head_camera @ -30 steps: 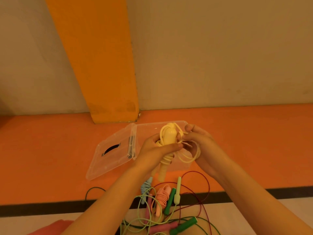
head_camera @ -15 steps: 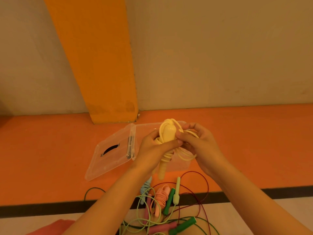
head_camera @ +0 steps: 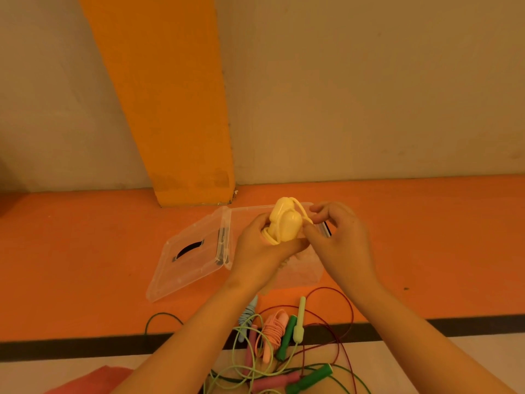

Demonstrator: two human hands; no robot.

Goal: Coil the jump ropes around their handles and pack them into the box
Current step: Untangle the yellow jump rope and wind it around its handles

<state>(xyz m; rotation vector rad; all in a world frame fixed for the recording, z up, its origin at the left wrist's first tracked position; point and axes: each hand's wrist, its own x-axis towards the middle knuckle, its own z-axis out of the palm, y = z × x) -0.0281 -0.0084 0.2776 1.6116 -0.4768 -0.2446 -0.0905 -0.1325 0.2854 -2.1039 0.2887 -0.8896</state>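
Left hand (head_camera: 260, 251) grips yellow rope (head_camera: 285, 226), seemingly above open box's (head_camera: 306, 273) hidden interior.

The light is warm and rather dim, and it gives an orange-yellow tint to the whole scene. It falls softly and evenly, so shadows are weak. The clear box lid (head_camera: 187, 265) shows small pale reflections. The middle is sharp. The wide lens bends lines: the orange pillar (head_camera: 170, 95) leans to the left.
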